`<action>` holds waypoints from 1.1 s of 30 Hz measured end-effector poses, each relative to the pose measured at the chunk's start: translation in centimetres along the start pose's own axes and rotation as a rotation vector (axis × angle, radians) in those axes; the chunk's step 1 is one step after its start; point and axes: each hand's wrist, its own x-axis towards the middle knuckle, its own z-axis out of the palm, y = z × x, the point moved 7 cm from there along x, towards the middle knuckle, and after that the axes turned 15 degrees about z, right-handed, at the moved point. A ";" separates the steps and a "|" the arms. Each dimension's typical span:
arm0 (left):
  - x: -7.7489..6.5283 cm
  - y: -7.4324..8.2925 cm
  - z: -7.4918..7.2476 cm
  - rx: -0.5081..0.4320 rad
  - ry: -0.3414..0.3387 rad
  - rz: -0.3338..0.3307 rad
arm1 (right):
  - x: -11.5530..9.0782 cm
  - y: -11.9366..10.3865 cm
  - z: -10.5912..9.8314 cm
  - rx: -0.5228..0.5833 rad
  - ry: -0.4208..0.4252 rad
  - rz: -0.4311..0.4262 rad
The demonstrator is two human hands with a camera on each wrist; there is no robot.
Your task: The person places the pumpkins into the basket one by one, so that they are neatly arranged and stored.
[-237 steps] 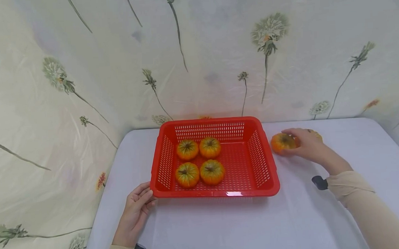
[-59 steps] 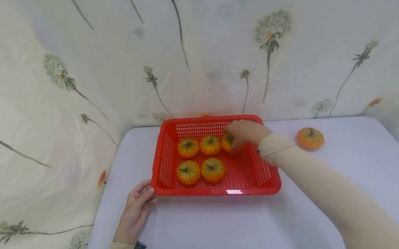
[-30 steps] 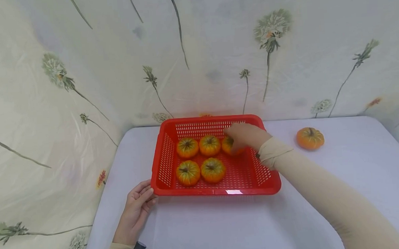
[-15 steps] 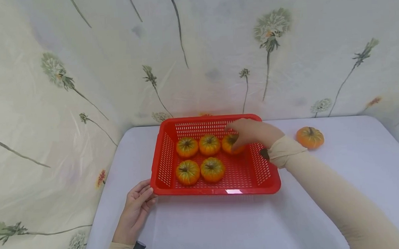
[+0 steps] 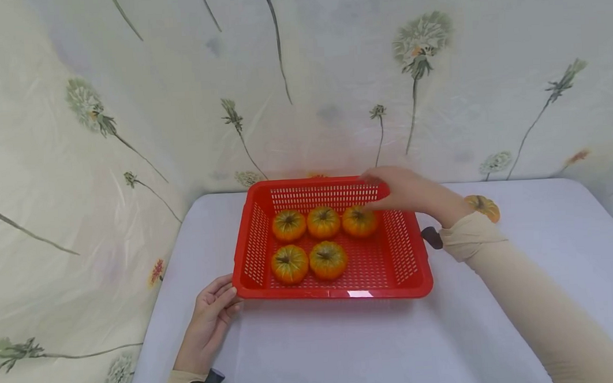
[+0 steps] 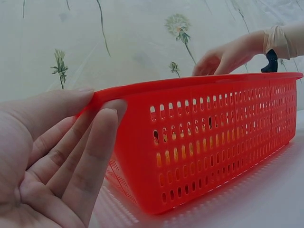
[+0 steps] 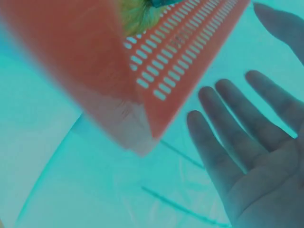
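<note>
A red plastic basket (image 5: 301, 293) with slotted walls holds several small orange-yellow pumpkins, three in the back row and two in front. My left hand (image 5: 207, 321) pinches its near left corner, thumb on top of the rim and fingers beneath, as the left wrist view shows. Over the basket's back right part is my right hand (image 5: 413, 190), fingers spread and holding nothing, close above the rightmost back pumpkin (image 5: 359, 224). In the right wrist view its straight fingers (image 7: 228, 128) are apart from the basket wall. One more pumpkin (image 5: 486, 208) lies outside, partly hidden behind the right wrist.
The basket stands on a white-covered table (image 5: 315, 353) near its back edge. A curtain (image 5: 322, 98) printed with dandelions hangs behind and to the left. Dark devices are strapped to both wrists.
My right hand took a pumpkin from the table right of the basket and placed it in the back row. It has let go and moved up and right. The left hand keeps its hold.
</note>
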 end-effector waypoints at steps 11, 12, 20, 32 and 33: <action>0.0 -0.1 0.0 -0.025 -0.010 0.001 | -2.7 4.5 -2.8 0.145 0.078 0.120; 0.0 -0.1 0.0 -0.028 -0.012 0.001 | -2.9 5.0 -3.0 0.156 0.085 0.123; 0.1 -0.1 0.0 -0.033 -0.029 0.013 | -4.7 7.9 -3.6 0.181 0.163 0.142; 0.2 -0.1 0.0 -0.031 -0.025 0.021 | -5.6 14.8 -3.3 0.186 0.254 0.306; 0.2 -0.1 0.0 -0.032 -0.025 0.021 | -5.7 15.5 -3.2 0.193 0.257 0.326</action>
